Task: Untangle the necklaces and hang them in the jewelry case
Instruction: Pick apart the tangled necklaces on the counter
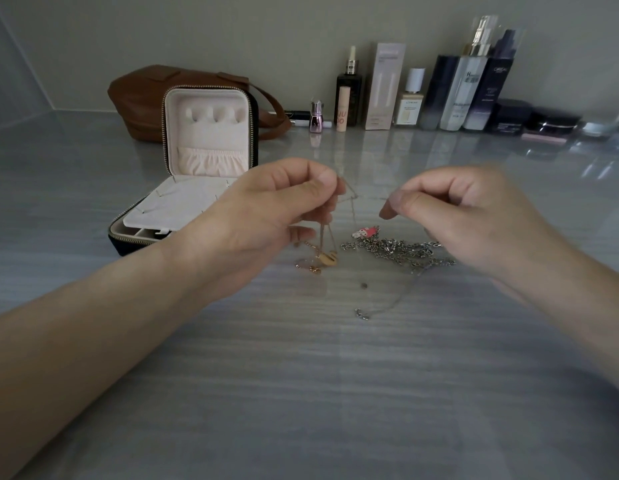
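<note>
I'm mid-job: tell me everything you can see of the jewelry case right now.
The jewelry case stands open on the grey table, in front of a brown bag. Its outside is dark, with a zip round both rims; the lining looks like pale cream fabric. The lid is upright, with three hook recesses above a gathered pocket. A pale flap lies over the base, and compartments show at its front edge. Nothing hangs in it. The left hand overlaps its right corner; contact is unclear.
</note>
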A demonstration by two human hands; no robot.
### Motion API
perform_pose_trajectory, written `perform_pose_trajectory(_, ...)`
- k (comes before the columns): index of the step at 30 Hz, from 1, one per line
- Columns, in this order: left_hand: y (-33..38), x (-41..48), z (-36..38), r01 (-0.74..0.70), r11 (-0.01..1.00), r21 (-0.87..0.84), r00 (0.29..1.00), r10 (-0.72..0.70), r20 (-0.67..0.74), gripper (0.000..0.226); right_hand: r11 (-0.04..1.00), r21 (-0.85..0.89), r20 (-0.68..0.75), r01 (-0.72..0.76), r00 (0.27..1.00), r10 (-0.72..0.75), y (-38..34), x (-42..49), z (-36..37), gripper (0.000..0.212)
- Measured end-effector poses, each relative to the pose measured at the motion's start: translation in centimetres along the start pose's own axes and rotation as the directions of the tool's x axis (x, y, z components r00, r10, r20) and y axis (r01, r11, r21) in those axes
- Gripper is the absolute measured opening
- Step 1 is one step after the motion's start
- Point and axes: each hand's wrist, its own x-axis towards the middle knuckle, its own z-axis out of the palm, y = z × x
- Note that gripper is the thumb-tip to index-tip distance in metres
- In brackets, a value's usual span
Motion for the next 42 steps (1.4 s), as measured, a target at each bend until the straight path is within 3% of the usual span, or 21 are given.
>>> perform_pose_trajectory(10,0.5,-0.2,0.7,0.029,0.971,-0.238,1.0,-0.029,0.0,0.014,0.997,-0.002,0.016,-0.079,0.997,0.079,-0.1,-0.1,-0.1,0.023)
perform_pose_trajectory(18,0.3,-0.2,0.3,0.113,0.989,-0.095,0.993,-0.116,-0.032,0.022,0.994,-0.02,-0.083,-0.104,0.991,0.102,0.2,0.1,-0.3,0.026)
perform_pose_trajectory(24,0.1,-0.3,0.7,0.166,0.986,0.029,0.982,-0.163,-0.094,0.022,0.998,0.049,-0.203,-0.049,0.977,0.058,0.2,0.3,-0.6,0.022)
perform_pose_trajectory(31,-0.2,0.0,0.6,0.198,0.977,0.076,0.967,-0.183,-0.175,0.022,0.978,0.204,-0.326,-0.045,0.939,0.111,0.0,0.7,-1.2,0.024)
perform_pose_trajectory(37,-0.1,-0.1,0.7,0.177,0.979,0.101,0.964,-0.152,-0.217,0.021,0.94,0.341,-0.261,-0.019,0.958,0.114,-0.3,0.3,-1.1,0.026)
perform_pose_trajectory(42,-0.2,-0.3,1.0,0.109,0.983,0.15,0.974,-0.075,-0.215,0.021,0.976,0.21,-0.058,-0.059,0.996,0.072,0.1,-0.1,-0.7,0.031)
